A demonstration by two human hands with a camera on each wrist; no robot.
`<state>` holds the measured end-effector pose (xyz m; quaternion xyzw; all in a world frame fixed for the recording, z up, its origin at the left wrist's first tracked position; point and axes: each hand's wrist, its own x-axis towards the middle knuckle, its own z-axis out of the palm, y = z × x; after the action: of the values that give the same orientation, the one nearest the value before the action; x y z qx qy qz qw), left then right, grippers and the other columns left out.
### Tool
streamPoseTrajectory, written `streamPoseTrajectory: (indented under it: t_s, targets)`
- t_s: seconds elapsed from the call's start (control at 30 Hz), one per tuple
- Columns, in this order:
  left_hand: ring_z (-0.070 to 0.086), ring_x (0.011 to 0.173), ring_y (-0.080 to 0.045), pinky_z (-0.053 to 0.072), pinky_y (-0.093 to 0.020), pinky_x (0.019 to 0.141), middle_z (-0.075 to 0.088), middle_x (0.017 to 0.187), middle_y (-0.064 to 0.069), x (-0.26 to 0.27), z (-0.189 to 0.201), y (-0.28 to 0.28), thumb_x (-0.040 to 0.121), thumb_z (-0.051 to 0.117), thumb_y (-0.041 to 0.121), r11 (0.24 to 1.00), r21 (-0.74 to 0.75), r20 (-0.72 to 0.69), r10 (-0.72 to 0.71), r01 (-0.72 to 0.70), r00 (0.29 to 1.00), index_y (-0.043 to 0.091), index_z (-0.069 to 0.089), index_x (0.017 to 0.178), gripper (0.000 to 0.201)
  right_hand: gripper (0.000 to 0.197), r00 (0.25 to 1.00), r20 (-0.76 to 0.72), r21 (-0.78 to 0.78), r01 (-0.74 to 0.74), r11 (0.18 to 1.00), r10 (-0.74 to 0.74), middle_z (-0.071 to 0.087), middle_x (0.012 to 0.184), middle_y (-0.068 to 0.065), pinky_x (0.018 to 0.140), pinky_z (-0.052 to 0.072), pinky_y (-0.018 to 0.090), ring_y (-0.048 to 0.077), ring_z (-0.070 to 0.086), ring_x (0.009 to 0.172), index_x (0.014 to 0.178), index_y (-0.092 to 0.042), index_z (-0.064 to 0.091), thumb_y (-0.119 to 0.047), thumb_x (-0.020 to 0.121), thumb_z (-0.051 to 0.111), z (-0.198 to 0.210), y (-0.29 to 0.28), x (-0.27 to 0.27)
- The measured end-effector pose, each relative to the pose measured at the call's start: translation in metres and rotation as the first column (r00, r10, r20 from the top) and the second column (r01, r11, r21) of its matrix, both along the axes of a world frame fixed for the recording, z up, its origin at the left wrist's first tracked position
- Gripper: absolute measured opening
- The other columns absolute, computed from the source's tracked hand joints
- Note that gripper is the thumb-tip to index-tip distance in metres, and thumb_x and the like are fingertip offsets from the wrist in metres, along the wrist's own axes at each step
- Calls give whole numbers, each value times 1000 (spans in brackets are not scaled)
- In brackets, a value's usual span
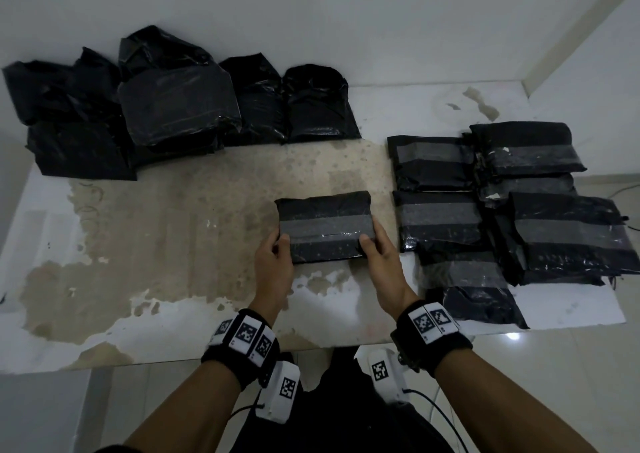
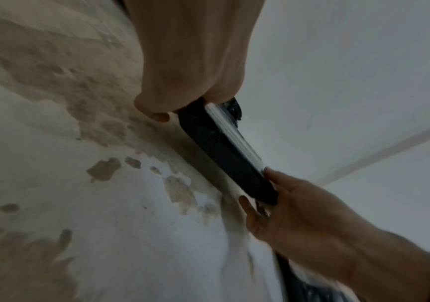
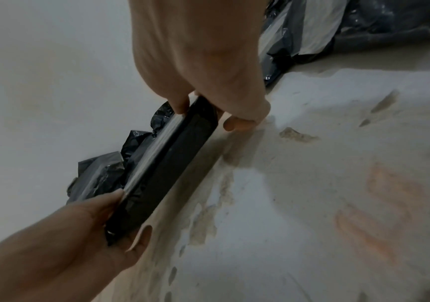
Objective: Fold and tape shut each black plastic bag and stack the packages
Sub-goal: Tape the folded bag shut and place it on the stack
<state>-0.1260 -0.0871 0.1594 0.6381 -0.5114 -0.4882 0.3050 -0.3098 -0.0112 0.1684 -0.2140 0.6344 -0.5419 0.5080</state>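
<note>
Left hand [image 1: 273, 262]: grips the left end of the taped package, thumb on top and fingers curled beneath.
Right hand [image 1: 379, 256]: grips the right end the same way, thumb on the tape band.
Taped package [image 1: 325, 230]: a flat black plastic parcel with a grey tape band across its middle, held between both hands over the middle of the counter; the wrist views show its near edge raised off the surface.
Counter [image 1: 173, 244]: white, with large worn beige patches.
Finished packages [image 1: 519, 206]: taped black parcels, overlapping and partly stacked on the counter's right side, near the right hand.
Unsealed bags [image 1: 166, 106]: crumpled black plastic bags, heaped at the far left against the wall.
</note>
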Motion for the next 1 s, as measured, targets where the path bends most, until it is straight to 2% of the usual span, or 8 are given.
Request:
streamPoseTrajectory:
  t_s: [0.2,0.33,0.43,0.53,0.63,0.7,0.77,1.0]
  targets:
    - [52,122,-13,42,-27,105,54,137,2,-9,16,4,110,33,31,990,-99,31,-94,96,995,15,43,151,45,31,997,38,29,73,997,-74,72,113,7,69,58,30,19,69,93,136,-25,60,-22,109,44,6,-4,2]
    - [59,114,-22,49,-37,101,63,126,-9,-16,21,-7,109,33,34,990,-79,32,-117,119,993,10,56,134,42,27,993,40,65,111,992,-113,73,106,6,85,60,39,17,70,94,116,-20,67,-21,110,41,9,-8,-4]
    - [63,98,-24,54,-39,87,63,100,-2,-24,23,-10,109,31,35,991,-37,14,-127,128,992,17,58,108,32,32,996,40,88,74,993,-78,68,118,23,83,60,38,29,68,101,122,-5,62,-22,111,37,15,-15,-15]
    - [65,88,-19,60,-38,76,62,97,2,-35,30,-13,109,30,38,987,-6,-12,-158,158,987,19,56,106,32,43,999,29,126,31,992,-34,69,124,15,92,59,42,26,70,108,132,-12,58,-43,104,51,18,-23,-28]
    - [64,87,-19,60,-35,71,60,102,0,-52,44,-23,109,35,37,984,19,-39,-179,180,983,18,50,111,24,67,969,-244,159,87,983,-47,72,116,-8,98,55,40,12,68,108,125,-26,64,-69,76,74,25,-31,-38]
    - [63,86,-16,59,-40,74,62,104,-3,-65,54,-30,102,49,43,987,29,9,-159,159,987,19,46,111,26,61,911,-399,109,158,981,-102,73,105,-10,92,57,36,8,69,99,112,-26,66,-67,69,82,32,-37,-42]
    - [61,82,-4,53,-26,67,60,98,9,-76,59,-38,90,68,50,992,-23,83,-120,122,989,20,43,113,45,61,867,-483,64,174,983,-122,72,102,-10,87,57,33,9,68,96,109,-27,63,-68,68,81,36,-43,-42]
    - [55,69,-2,39,-18,52,56,86,9,-93,58,-48,104,47,43,972,-147,215,-149,183,965,14,39,110,30,33,812,-552,-10,221,975,-190,68,92,-7,78,55,34,12,67,87,103,-21,58,-53,100,53,37,-53,-47]
